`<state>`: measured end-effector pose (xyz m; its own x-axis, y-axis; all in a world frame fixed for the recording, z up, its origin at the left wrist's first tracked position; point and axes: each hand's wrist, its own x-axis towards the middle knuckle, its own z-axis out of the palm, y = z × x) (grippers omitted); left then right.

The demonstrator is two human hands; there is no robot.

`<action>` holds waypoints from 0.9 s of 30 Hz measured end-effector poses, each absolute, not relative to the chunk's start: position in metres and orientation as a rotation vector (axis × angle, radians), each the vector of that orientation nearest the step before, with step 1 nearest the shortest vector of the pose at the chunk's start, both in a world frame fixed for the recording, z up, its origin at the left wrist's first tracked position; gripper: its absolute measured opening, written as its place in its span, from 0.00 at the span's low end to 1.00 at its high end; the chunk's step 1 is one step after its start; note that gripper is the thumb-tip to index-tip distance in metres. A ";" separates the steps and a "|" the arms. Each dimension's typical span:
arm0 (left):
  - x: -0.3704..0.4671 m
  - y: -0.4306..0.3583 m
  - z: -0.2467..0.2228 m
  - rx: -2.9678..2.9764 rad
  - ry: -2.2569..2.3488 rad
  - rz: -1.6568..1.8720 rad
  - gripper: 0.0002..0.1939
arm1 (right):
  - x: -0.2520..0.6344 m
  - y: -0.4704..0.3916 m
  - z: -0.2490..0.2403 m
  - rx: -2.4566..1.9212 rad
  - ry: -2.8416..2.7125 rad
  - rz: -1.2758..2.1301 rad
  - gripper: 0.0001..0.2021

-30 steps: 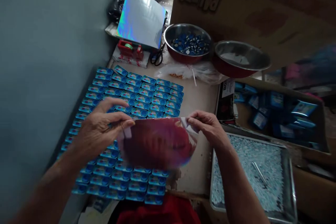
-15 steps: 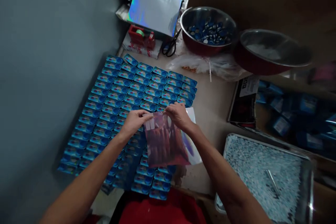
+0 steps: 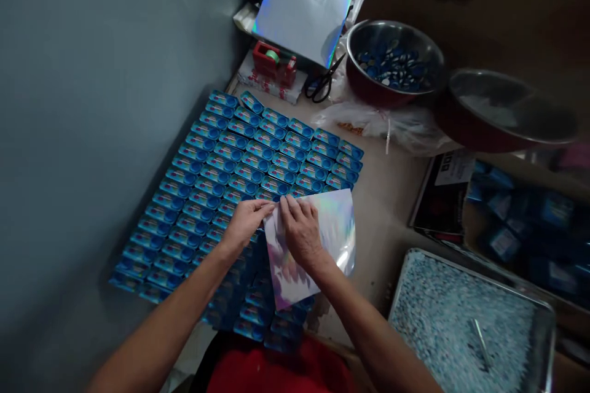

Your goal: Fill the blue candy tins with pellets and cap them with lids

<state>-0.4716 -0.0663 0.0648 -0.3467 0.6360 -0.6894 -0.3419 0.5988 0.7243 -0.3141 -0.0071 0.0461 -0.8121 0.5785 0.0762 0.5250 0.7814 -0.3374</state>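
A shiny holographic sheet (image 3: 336, 227) lies tilted over the lower right part of many blue blister-like packs (image 3: 221, 163), which are set out in slanting rows. My left hand (image 3: 244, 224) pinches the sheet's upper left corner between thumb and fingers. Flat on the sheet near that same corner rests my right hand (image 3: 302, 230), its fingers stretched forward and lying side by side. The sheet reflects the hand in pinkish tones.
Behind the packs are a red tape dispenser (image 3: 274, 64), black scissors (image 3: 322, 83) and a stack of silvery sheets (image 3: 306, 3). Two metal bowls (image 3: 391, 95) (image 3: 507, 110), a carton (image 3: 442, 196) of blue packs and a tray (image 3: 550, 344) of pale blue bits stand right.
My right hand has gone from pinching the sheet's top edge to lying flat on it. The sheet has turned slightly and looks brighter. The camera view has shifted.
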 end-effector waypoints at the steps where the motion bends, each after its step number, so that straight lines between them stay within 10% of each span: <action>1: -0.471 -0.070 0.063 0.213 1.628 1.037 0.22 | -0.311 -0.015 0.044 -0.863 -2.784 0.458 0.24; 20: -0.456 -0.099 0.063 0.430 1.881 1.006 0.16 | -0.283 -0.025 0.077 -0.824 -2.770 0.699 0.09; 27: -0.459 -0.091 0.064 0.617 2.245 1.130 0.18 | -0.318 0.027 0.150 -1.236 -1.983 1.769 0.13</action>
